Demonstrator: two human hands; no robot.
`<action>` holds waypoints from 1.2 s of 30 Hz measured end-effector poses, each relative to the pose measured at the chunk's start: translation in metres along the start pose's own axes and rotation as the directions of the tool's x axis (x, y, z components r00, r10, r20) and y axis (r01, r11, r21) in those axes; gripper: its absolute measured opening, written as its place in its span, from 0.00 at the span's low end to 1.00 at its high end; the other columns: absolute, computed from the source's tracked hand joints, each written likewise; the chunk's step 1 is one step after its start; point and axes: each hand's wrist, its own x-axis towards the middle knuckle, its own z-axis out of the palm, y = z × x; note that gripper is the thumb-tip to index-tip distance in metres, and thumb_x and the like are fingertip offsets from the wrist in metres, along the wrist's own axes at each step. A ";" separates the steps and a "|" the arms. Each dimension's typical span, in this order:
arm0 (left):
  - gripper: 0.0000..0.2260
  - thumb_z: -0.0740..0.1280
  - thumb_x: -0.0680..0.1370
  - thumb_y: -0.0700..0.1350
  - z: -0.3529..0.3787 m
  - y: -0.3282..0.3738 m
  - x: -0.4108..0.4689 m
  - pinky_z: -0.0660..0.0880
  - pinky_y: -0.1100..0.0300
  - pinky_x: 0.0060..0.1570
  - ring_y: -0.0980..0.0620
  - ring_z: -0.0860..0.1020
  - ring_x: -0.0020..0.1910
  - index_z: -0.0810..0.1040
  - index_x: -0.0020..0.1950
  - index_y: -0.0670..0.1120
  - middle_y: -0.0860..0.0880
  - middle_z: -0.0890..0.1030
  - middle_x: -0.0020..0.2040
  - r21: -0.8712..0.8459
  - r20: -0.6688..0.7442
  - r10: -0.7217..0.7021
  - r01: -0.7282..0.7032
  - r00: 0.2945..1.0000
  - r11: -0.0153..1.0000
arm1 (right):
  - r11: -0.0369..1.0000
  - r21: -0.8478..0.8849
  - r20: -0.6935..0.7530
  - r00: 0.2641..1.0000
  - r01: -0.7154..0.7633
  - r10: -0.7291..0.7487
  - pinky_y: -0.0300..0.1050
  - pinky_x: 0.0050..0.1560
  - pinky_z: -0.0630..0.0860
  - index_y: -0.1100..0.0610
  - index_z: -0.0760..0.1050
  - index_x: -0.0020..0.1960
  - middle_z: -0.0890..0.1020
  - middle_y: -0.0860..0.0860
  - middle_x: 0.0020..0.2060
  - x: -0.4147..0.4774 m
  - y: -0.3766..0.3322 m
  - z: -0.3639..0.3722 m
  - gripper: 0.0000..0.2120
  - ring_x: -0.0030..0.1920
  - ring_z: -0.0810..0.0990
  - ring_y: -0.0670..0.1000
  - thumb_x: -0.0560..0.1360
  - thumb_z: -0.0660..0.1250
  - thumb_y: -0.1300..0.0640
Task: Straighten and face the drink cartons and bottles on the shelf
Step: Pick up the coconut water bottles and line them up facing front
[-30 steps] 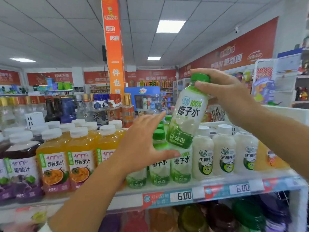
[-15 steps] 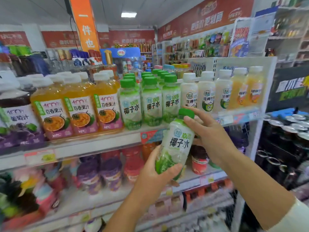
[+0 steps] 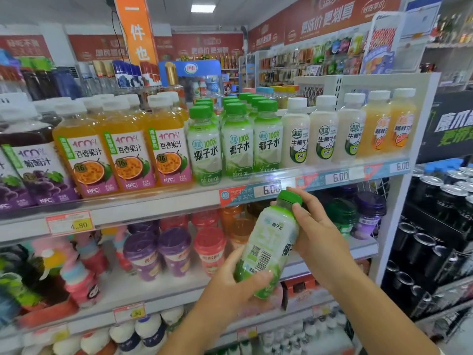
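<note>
Green-capped coconut water bottle (image 3: 266, 245) tilted, lower centre of frame, below the shelf (image 3: 153, 206). Left hand (image 3: 230, 280) fingers clamped round its base; right hand (image 3: 317, 231) fingers grip its neck.

You can read "100% 椰子水" on the green-capped bottles (image 3: 236, 142), "百香果汁" on the orange bottles (image 3: 130, 155), and "6.00" on the price tag (image 3: 271, 190).

Single view, worn on the head, roughly level with the top drink shelf (image 3: 153, 206). Faces forward and a little down onto the shelving, angled slightly rightward along it. Sits close – takes in the left hand (image 3: 238, 283), right hand (image 3: 317, 234) and coconut water bottle (image 3: 266, 242) nearest the lens, low and centre. Wide-angle – bows straight lines toward the edges.
</note>
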 end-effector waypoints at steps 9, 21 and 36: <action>0.42 0.77 0.64 0.62 0.018 -0.013 0.013 0.76 0.59 0.57 0.64 0.69 0.62 0.57 0.71 0.70 0.70 0.64 0.61 0.669 -0.156 0.362 -0.171 0.919 0.723 | 0.988 -0.154 -0.218 0.974 0.025 -0.058 0.48 0.36 0.82 0.49 0.74 0.57 0.83 0.54 0.47 0.004 0.000 -0.020 0.08 0.44 0.84 0.52 0.78 0.67 0.54; 0.24 0.72 0.69 0.43 0.026 -0.004 0.027 0.81 0.57 0.41 0.46 0.83 0.51 0.75 0.64 0.51 0.47 0.84 0.54 -0.153 0.067 -0.019 0.029 0.998 0.988 | 0.998 0.055 -0.115 0.993 -0.004 0.011 0.53 0.43 0.79 0.52 0.74 0.59 0.82 0.58 0.54 0.009 -0.002 -0.044 0.09 0.49 0.81 0.54 0.81 0.60 0.59; 0.35 0.78 0.62 0.55 0.035 -0.008 0.040 0.79 0.48 0.56 0.47 0.81 0.58 0.72 0.67 0.53 0.50 0.82 0.60 -0.061 0.092 -0.038 0.044 0.995 0.997 | 0.992 0.080 -0.197 0.977 0.094 -0.077 0.54 0.46 0.82 0.58 0.72 0.60 0.84 0.57 0.53 0.002 -0.017 -0.067 0.15 0.52 0.83 0.57 0.74 0.66 0.59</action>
